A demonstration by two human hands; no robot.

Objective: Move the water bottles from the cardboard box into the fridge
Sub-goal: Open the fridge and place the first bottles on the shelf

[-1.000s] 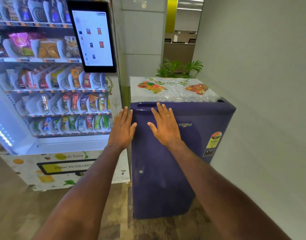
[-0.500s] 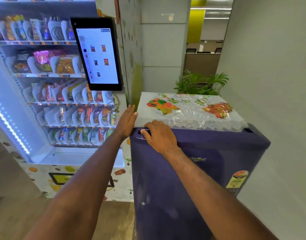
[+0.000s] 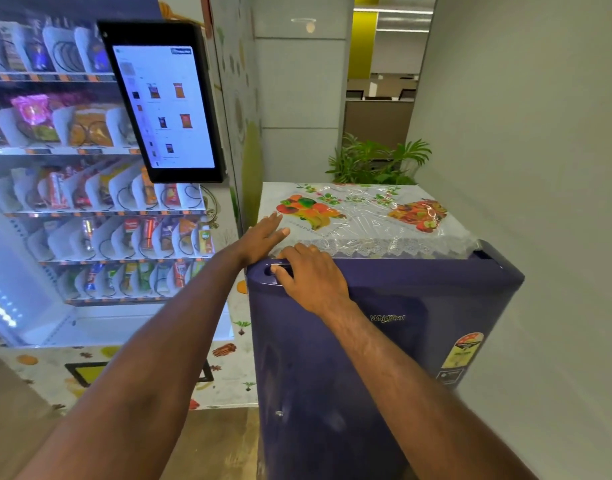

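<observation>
A second ago both our hands lay flat on the front of the fridge; now our right hand has its fingers curled into the recessed handle at the top left corner of the door, gripping it, while our left hand has slid up to rest with straight fingers, open and holding nothing, on the top edge of the fridge. We judge this as bracing the cabinet so the door can be pulled; the door looks shut for now, so no bottle can go in yet. The water bottles and the cardboard box are not in view. The fridge top is covered by a plastic cloth printed with fruit. To the left stands a lit vending machine with a touch screen; behind the fridge is a green plant, and a plain grey wall runs along the right.
</observation>
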